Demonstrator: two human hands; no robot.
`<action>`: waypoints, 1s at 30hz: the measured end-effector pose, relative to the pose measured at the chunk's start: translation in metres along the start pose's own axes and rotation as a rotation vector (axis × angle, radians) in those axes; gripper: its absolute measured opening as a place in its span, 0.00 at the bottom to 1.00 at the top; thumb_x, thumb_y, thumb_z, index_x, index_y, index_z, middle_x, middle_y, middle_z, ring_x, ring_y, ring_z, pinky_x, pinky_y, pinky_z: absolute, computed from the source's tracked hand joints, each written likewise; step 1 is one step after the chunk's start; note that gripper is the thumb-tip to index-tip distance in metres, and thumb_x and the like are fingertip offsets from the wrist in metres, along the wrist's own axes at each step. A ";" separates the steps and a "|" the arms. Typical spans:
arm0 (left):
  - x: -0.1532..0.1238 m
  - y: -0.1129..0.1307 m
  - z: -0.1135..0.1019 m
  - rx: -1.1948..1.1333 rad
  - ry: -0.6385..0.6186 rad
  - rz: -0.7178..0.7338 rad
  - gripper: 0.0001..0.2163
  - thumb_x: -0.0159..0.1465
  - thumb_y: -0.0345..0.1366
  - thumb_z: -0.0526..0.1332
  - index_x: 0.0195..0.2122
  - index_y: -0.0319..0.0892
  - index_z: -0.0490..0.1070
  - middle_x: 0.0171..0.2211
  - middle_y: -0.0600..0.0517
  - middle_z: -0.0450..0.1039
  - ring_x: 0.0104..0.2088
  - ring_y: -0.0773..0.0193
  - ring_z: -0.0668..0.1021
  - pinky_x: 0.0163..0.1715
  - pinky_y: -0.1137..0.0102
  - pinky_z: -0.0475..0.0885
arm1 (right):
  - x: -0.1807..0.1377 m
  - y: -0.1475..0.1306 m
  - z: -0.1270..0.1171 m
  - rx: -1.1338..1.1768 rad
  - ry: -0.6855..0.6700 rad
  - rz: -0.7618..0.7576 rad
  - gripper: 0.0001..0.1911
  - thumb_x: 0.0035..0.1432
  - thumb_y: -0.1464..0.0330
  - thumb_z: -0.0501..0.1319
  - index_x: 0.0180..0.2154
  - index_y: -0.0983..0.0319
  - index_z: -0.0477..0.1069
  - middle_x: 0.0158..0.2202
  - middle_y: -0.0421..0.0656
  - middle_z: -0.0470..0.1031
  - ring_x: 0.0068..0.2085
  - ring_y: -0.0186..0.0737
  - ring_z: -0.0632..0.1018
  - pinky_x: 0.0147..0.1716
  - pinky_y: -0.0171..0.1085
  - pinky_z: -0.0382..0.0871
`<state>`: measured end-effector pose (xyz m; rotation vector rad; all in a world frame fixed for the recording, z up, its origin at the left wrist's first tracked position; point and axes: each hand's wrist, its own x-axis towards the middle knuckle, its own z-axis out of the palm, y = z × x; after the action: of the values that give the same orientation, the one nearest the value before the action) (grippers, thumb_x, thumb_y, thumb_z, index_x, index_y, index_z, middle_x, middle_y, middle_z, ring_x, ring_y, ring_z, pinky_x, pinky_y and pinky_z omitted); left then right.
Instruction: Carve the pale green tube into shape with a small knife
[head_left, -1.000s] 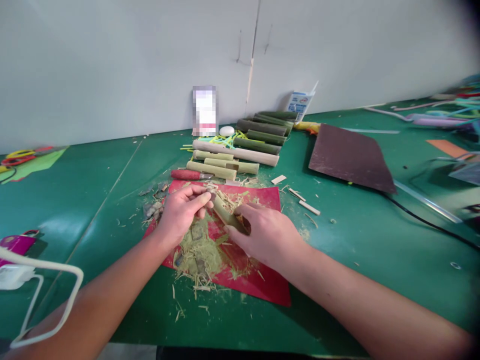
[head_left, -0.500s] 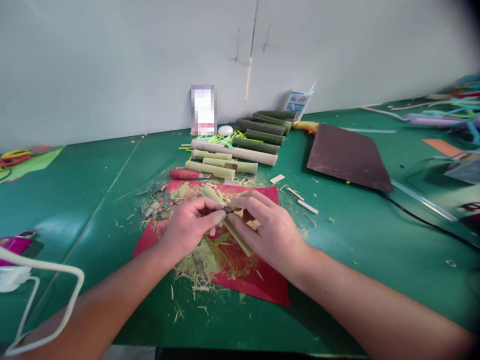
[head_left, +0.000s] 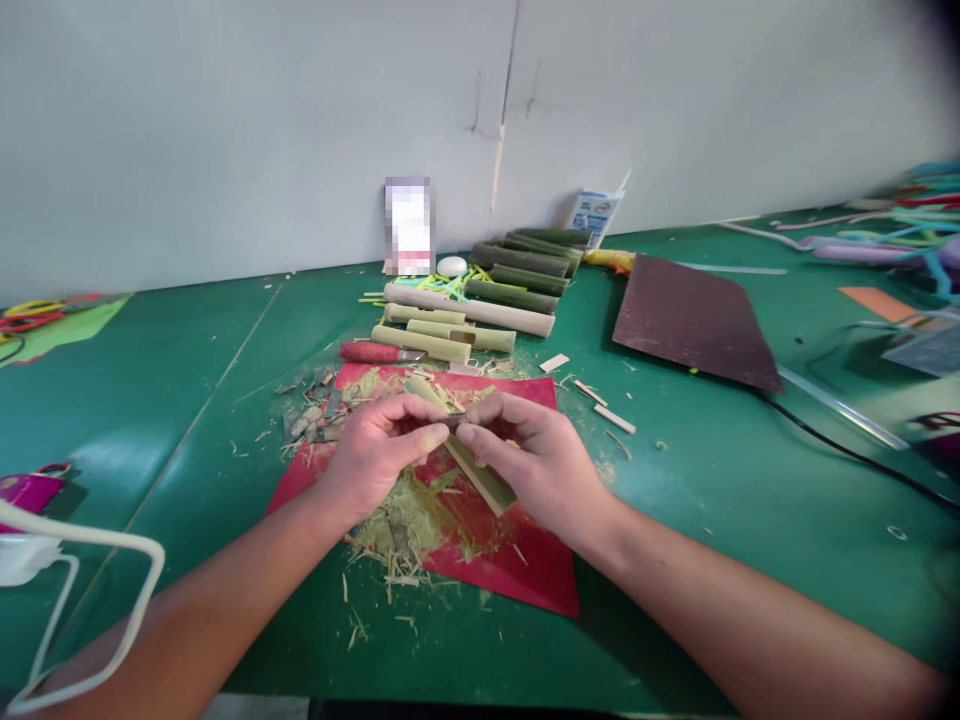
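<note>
Between my two hands is a small dark grey folded piece [head_left: 454, 422] that looks like sandpaper. My left hand [head_left: 386, 445] pinches its left end between thumb and forefinger. The right end is pinched the same way by my right hand [head_left: 532, 450]. Right below lies a split length of bamboo [head_left: 480, 475], slanting across a red sheet [head_left: 525, 560]; my hands hide its middle. Pale shavings and dust [head_left: 405, 520] cover much of the sheet. Dark grey scraps [head_left: 304, 420] are heaped by its left edge.
Beyond the sheet lie a red-handled knife [head_left: 371, 352], pale bamboo tubes [head_left: 424, 345] and several dark green ones [head_left: 517, 293]. A phone [head_left: 409, 225] leans on the wall. A brown board [head_left: 694, 320] lies at right, a white wire frame [head_left: 154, 570] at near left.
My right hand's fingers have drawn up off the bamboo into a pinch on the dark piece. More of the bamboo's near end now shows.
</note>
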<state>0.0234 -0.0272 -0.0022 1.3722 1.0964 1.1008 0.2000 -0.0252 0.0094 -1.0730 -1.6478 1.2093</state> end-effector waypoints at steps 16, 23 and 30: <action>-0.006 0.002 0.005 0.117 0.084 0.030 0.04 0.57 0.35 0.62 0.32 0.42 0.72 0.19 0.56 0.67 0.20 0.70 0.70 0.23 0.73 0.67 | 0.001 -0.001 -0.002 -0.038 -0.068 0.063 0.09 0.55 0.64 0.57 0.26 0.62 0.66 0.21 0.36 0.65 0.23 0.30 0.66 0.22 0.31 0.59; -0.008 0.004 0.012 0.046 0.082 0.176 0.07 0.54 0.33 0.65 0.34 0.43 0.71 0.35 0.51 0.71 0.35 0.64 0.74 0.37 0.68 0.70 | 0.006 0.003 -0.005 0.327 -0.138 0.134 0.11 0.54 0.61 0.60 0.27 0.63 0.70 0.24 0.38 0.70 0.25 0.31 0.69 0.29 0.34 0.64; -0.015 0.011 0.018 0.135 0.139 0.199 0.06 0.57 0.33 0.62 0.37 0.43 0.71 0.39 0.49 0.73 0.39 0.62 0.75 0.42 0.66 0.70 | 0.005 0.003 -0.002 0.327 -0.187 0.139 0.12 0.54 0.60 0.60 0.27 0.62 0.73 0.26 0.39 0.73 0.28 0.32 0.72 0.32 0.34 0.66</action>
<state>0.0392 -0.0456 0.0065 1.5562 1.1706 1.3021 0.2006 -0.0194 0.0078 -0.9007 -1.4615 1.6482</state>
